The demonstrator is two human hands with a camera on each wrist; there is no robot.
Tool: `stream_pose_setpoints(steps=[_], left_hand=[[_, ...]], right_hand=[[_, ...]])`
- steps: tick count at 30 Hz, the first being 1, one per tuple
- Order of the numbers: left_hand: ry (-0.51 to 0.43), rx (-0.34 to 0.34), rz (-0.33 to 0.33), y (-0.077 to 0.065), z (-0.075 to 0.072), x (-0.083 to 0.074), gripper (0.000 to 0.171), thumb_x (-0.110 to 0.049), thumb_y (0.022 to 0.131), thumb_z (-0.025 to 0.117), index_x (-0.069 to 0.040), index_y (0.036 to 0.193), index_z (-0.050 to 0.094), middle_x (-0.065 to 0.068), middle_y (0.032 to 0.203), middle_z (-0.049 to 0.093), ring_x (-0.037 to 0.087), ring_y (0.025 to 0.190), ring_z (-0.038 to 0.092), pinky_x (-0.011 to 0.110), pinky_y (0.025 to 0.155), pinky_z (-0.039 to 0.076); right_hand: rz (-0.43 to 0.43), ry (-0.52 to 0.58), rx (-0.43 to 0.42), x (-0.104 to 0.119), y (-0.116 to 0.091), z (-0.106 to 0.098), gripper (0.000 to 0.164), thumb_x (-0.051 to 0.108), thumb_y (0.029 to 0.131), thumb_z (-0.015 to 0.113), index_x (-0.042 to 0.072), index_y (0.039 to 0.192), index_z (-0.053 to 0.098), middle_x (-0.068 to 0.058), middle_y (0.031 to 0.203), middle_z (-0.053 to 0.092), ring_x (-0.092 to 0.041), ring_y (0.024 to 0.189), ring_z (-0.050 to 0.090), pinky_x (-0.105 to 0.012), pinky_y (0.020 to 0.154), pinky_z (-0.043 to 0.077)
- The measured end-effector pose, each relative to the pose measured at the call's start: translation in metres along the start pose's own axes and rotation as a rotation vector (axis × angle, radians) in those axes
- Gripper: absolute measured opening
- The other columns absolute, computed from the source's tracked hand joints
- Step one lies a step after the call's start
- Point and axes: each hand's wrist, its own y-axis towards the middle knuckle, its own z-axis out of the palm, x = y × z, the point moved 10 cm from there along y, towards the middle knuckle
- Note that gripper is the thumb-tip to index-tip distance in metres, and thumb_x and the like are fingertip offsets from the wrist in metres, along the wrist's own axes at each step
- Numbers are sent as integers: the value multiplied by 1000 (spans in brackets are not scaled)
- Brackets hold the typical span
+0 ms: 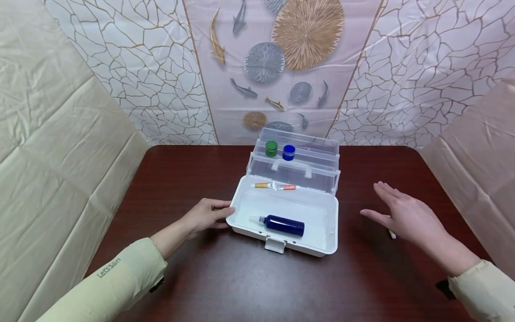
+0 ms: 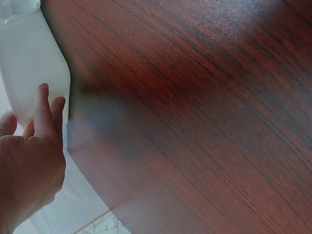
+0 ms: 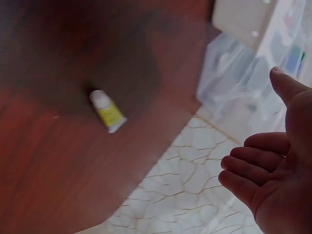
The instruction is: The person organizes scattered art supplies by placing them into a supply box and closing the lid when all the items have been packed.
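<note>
Partly hidden tube (image 1: 392, 235) behind straight-fingered right grip (image 1: 410, 220); left grip (image 1: 206, 216) clamped on box (image 1: 310, 208).

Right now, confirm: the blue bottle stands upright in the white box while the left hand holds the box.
Not upright: the head view shows the blue bottle lying on its side in the white box while the left hand holds the box.

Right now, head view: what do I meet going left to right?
Left hand gripping the white box's left edge → gold tube → red tube → right hand, which holds nothing.
</note>
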Motion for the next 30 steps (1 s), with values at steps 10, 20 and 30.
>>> stream_pose_setpoints(steps=[10, 20, 30], left_hand=[[6, -4, -3, -1, -1, -1, 45, -8, 106, 68, 9, 147, 59, 28, 140, 65, 28, 114, 70, 42, 95, 65], [-1, 0, 1, -1, 0, -1, 44, -7, 106, 68, 9, 146, 59, 29, 140, 65, 29, 115, 70, 43, 95, 65], [7, -16, -23, -1, -2, 1, 43, -8, 106, 68, 7, 146, 61, 27, 140, 66, 28, 113, 71, 40, 93, 66]], right_hand=[[75, -21, 44, -32, -17, 27, 83, 44, 89, 85, -19, 137, 59, -43, 140, 56, -59, 124, 60, -72, 91, 55], [83, -65, 65, -52, -37, 46, 81, 47, 88, 85, -19, 131, 63, -43, 135, 59, -59, 118, 62, -69, 88, 57], [106, -81, 56, -60, -50, 56, 76, 46, 87, 86, -17, 125, 67, -42, 128, 63, -57, 115, 66, -68, 86, 58]])
